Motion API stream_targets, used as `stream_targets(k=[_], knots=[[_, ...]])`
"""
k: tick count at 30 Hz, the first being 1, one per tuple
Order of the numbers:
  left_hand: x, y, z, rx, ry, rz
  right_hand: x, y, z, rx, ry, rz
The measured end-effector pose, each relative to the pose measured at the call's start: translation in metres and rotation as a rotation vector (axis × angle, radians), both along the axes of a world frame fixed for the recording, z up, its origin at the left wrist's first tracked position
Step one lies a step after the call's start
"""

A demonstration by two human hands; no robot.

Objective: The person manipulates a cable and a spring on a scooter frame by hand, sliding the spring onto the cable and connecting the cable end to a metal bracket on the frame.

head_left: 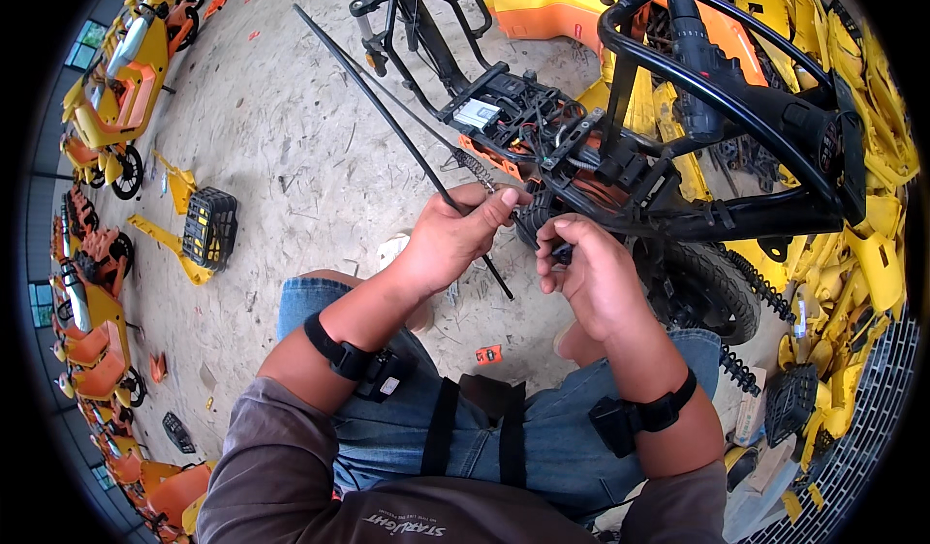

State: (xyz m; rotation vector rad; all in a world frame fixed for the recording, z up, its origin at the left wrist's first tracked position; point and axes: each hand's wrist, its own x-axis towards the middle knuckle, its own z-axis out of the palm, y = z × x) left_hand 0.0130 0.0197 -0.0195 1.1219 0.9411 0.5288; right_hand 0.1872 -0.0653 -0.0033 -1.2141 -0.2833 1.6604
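Observation:
My left hand (462, 232) is closed round a long thin black rod (378, 106), which slants from the upper left down past my palm. A thinner dark cable with a coil spring (475, 168) on it runs to the same hand. Just to the right, my right hand (591, 271) has its fingers curled in a pinch. A small dark piece (562, 251) shows at those fingers; its kind is hard to make out. Both hands are beside the black scooter frame (717, 222), with wiring and a silver box (477, 114) in its middle.
A cordless drill (696, 64) rests on the frame, above the rear wheel (707, 287). Yellow body panels (877, 263) are heaped at the right. Orange and yellow scooters (121, 84) line the left. A black basket (209, 229) and a small orange piece (488, 355) lie on the floor.

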Motion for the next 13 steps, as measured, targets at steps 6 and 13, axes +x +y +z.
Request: stream_targets(k=[6,13], knots=[[0.002,-0.006,0.006,0.223,-0.231,-0.242,-0.003,0.002,0.005,0.064,-0.188,0.121],[-0.002,-0.007,-0.012,0.422,-0.122,-0.499,-0.002,0.001,-0.014,0.193,-0.55,0.201]])
